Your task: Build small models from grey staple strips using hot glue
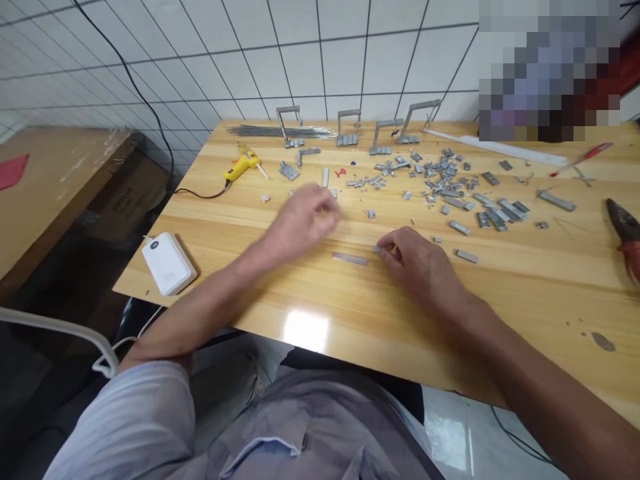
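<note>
My left hand (307,217) is over the middle of the wooden table (240,267), smeared by motion, and whether its fingers hold anything does not show. Just beyond it lie a light upright strip (326,177) and small grey bits. My right hand (413,257) rests on the table with thumb and forefinger pinched on a small grey piece (376,249). Between the hands, nearer my body, a flat grey strip (349,258) lies on the wood. A small grey block (371,214) sits farther back.
Grey frame-shaped stands (349,139) line the back, beside thin rods (280,132). A yellow glue gun (243,165) and a white power bank (169,263) lie left. Many grey pieces (450,177) are scattered right of centre; pliers (625,230) lie at the right edge.
</note>
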### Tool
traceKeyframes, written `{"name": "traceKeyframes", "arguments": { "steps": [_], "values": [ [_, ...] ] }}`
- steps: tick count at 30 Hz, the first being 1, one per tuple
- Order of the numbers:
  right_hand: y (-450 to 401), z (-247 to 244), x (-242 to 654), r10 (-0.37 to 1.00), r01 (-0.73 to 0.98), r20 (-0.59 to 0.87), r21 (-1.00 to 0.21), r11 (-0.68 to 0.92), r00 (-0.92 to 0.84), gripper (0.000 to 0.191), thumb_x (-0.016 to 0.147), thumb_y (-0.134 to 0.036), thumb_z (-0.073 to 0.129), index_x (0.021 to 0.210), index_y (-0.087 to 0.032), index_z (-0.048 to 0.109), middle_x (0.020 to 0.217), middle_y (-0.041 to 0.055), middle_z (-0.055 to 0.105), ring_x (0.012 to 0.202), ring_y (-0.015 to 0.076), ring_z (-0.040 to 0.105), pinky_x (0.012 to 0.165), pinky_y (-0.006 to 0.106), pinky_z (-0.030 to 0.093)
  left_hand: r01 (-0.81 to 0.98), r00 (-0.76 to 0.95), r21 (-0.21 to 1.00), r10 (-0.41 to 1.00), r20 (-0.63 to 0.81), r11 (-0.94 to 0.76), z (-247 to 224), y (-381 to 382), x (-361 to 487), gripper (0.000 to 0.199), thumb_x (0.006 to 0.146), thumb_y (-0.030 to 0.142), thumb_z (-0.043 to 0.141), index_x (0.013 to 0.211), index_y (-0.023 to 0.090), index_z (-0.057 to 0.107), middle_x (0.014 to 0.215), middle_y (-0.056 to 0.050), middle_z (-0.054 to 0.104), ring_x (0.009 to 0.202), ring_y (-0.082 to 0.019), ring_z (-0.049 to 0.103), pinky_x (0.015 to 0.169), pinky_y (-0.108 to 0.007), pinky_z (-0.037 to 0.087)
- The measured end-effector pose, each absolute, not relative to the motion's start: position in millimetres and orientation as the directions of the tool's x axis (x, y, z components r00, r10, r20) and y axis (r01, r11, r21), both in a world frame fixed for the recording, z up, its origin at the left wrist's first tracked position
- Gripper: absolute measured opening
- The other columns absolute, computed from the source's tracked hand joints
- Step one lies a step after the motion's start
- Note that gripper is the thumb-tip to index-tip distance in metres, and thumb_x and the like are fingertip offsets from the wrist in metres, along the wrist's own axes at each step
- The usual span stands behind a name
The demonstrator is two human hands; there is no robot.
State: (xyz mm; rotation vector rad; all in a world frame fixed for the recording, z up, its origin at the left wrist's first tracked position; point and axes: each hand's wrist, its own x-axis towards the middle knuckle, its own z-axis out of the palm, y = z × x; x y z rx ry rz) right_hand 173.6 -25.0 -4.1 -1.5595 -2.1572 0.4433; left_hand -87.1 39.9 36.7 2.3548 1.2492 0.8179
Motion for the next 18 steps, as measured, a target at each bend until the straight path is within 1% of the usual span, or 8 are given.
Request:
{"name": "traceKeyframes", "arguments": {
  "steps": [1,3,6,10,13,18],
  "values": [
    [-28,-2,174,0.950,0.824,0.151,-0.474,0.311,-0.272,0.011,0.093,-0.023,0.057,0.096,-0.022,0.068,0.091,0.0060,0.071,0.076,0.0220,0.066,0.065,0.033,0.044,0.595,0.525,0.542,0.797,0.297,-0.594,32,24,-73,0.005,0.091,0.023,0.063,0.091,0.019,0.066,0.093,-0.005,0.069,0.094,-0.021,0.063,0.091,-0.037,0.048],
    [-34,1,177,0.948,0.838,0.134,-0.443,0.318,-0.289,0.011,0.093,-0.022,0.058,0.095,-0.023,0.068,0.091,0.0063,0.071,0.076,0.0223,0.066,0.063,0.033,0.043,0.549,0.626,0.549,0.746,0.229,-0.630,20,3,-59,0.012,0.092,0.027,0.067,0.102,0.019,0.067,0.104,-0.008,0.070,0.102,-0.023,0.064,0.095,-0.039,0.049],
    [-44,-2,182,0.939,0.828,0.133,-0.445,0.342,-0.317,0.012,0.094,-0.022,0.057,0.096,-0.022,0.068,0.093,0.0068,0.072,0.077,0.0223,0.067,0.063,0.032,0.043,0.554,0.656,0.543,0.733,0.183,-0.631,1,-4,-57,0.019,0.093,0.030,0.069,0.109,0.020,0.066,0.110,-0.010,0.069,0.107,-0.025,0.063,0.098,-0.042,0.049],
    [-52,-14,181,0.933,0.805,0.153,-0.472,0.359,-0.326,0.013,0.095,-0.022,0.057,0.099,-0.022,0.068,0.093,0.0062,0.072,0.076,0.0208,0.068,0.063,0.031,0.042,0.560,0.666,0.514,0.722,0.188,-0.650,-15,0,-57,0.018,0.091,0.028,0.069,0.108,0.020,0.066,0.108,-0.008,0.067,0.104,-0.025,0.060,0.096,-0.041,0.047],
    [-51,-22,177,0.928,0.817,0.176,-0.441,0.372,-0.328,0.014,0.097,-0.022,0.055,0.099,-0.022,0.069,0.093,0.0066,0.073,0.082,0.0222,0.069,0.060,0.030,0.039,0.560,0.682,0.494,0.709,0.181,-0.665,-19,1,-55,0.012,0.093,0.025,0.065,0.104,0.020,0.067,0.103,-0.007,0.067,0.099,-0.023,0.058,0.093,-0.039,0.044],
    [-48,-24,176,0.923,0.823,0.178,-0.419,0.385,-0.341,0.016,0.099,-0.024,0.054,0.099,-0.023,0.069,0.092,0.0059,0.074,0.083,0.0220,0.070,0.060,0.031,0.036,0.531,0.688,0.521,0.699,0.195,-0.668,-18,1,-53,0.009,0.096,0.020,0.062,0.101,0.020,0.070,0.100,-0.006,0.068,0.097,-0.022,0.058,0.092,-0.038,0.043]
  ]
}}
